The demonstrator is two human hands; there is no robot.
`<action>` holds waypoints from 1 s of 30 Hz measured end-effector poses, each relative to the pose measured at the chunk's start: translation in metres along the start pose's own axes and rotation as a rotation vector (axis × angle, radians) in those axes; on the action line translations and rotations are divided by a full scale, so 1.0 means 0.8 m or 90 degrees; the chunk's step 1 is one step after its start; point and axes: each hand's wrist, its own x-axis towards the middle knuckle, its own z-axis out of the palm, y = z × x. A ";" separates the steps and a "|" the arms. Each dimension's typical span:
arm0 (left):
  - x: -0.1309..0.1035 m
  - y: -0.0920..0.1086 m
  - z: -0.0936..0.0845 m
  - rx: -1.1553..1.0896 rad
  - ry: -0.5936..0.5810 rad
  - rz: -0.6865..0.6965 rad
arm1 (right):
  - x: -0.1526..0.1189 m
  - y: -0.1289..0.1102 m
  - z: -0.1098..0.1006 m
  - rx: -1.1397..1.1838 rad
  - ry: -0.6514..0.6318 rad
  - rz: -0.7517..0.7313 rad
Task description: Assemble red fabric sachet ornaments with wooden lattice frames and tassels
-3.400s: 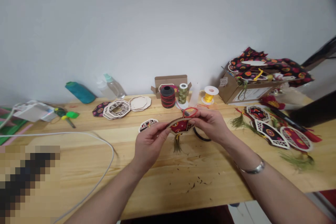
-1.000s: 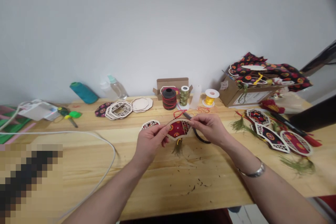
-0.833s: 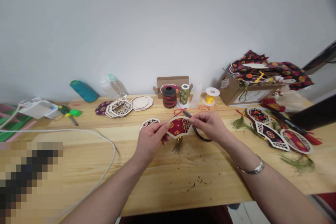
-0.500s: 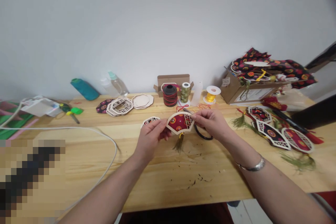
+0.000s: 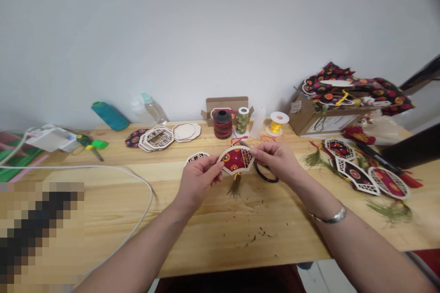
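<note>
A fan-shaped ornament [image 5: 234,161] with a pale wooden rim and red patterned cloth is held up over the table. My left hand [image 5: 201,176] pinches its left end, thumb on the front. My right hand [image 5: 273,158] grips its right end. Below it hangs a green tassel [image 5: 235,185] on a yellow knot; a red cord rises from its top. Black-handled scissors [image 5: 266,174] lie partly hidden beside my right hand. Behind my left hand is a lattice piece [image 5: 197,157], partly covered.
Spools of dark red cord [image 5: 222,124], green ribbon [image 5: 243,120] and yellow thread [image 5: 277,123] stand at the back. Finished ornaments [image 5: 355,175] and a cardboard box [image 5: 309,116] are on the right. A white cable [image 5: 149,192] crosses the left side; wooden frames [image 5: 156,138] lie behind.
My left thumb and fingers have shifted on the left end of the ornament, the thumb now lower and over its front. My right hand keeps its grip.
</note>
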 end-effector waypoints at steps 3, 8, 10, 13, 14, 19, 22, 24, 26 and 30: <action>-0.001 0.004 0.001 0.030 0.000 0.008 | 0.001 -0.001 0.000 0.018 -0.022 0.003; 0.000 0.004 0.000 0.021 0.002 0.013 | 0.001 -0.001 0.001 0.037 -0.033 0.009; 0.001 0.001 0.000 -0.009 0.000 0.010 | 0.001 -0.001 0.002 0.049 -0.035 0.013; 0.002 -0.004 0.000 -0.065 -0.008 0.004 | 0.001 0.000 0.004 0.064 -0.035 0.018; 0.001 -0.005 0.001 -0.076 -0.008 0.006 | 0.001 0.000 0.004 0.063 -0.031 0.019; -0.001 -0.006 0.003 -0.071 0.006 0.030 | -0.001 -0.001 0.007 0.062 -0.023 0.021; -0.003 -0.002 0.005 -0.106 -0.021 0.017 | -0.001 -0.003 0.009 0.069 -0.022 0.027; -0.003 0.000 0.007 -0.132 -0.040 0.009 | -0.002 -0.004 0.010 0.068 -0.021 0.029; -0.003 0.001 0.008 -0.139 -0.047 0.004 | -0.002 -0.004 0.010 0.064 -0.022 0.026; -0.003 0.000 0.010 -0.124 -0.053 -0.002 | -0.001 -0.001 0.010 0.073 -0.010 0.021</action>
